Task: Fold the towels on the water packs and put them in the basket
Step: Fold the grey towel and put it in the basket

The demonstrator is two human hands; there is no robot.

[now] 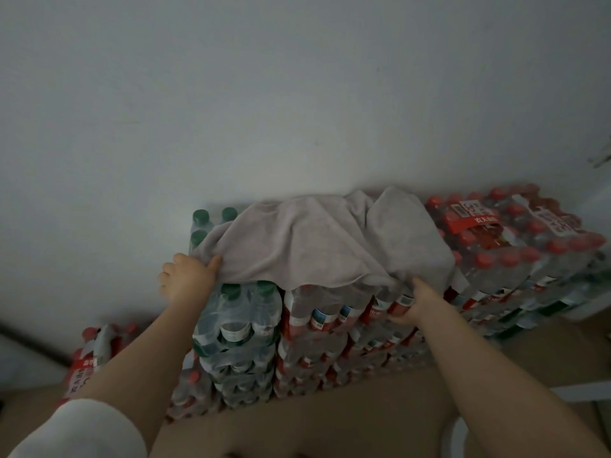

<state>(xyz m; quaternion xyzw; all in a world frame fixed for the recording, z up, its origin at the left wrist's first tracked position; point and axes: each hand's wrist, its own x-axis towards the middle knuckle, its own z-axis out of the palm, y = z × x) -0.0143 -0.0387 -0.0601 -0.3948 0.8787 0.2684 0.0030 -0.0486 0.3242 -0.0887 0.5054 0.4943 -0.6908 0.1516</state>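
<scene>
The left hand [188,276] pinches the near left corner of the grey towel [327,246]. The right hand [418,304] grips the towel's near right edge, its fingers curled under the cloth. The towel lies rumpled over the top of the stacked water packs [330,325] by the white wall [264,94]. These shrink-wrapped packs hold bottles with red caps; the pack with green caps [241,322] stands at the left. More red-capped packs [515,239] lie to the right, uncovered.
</scene>
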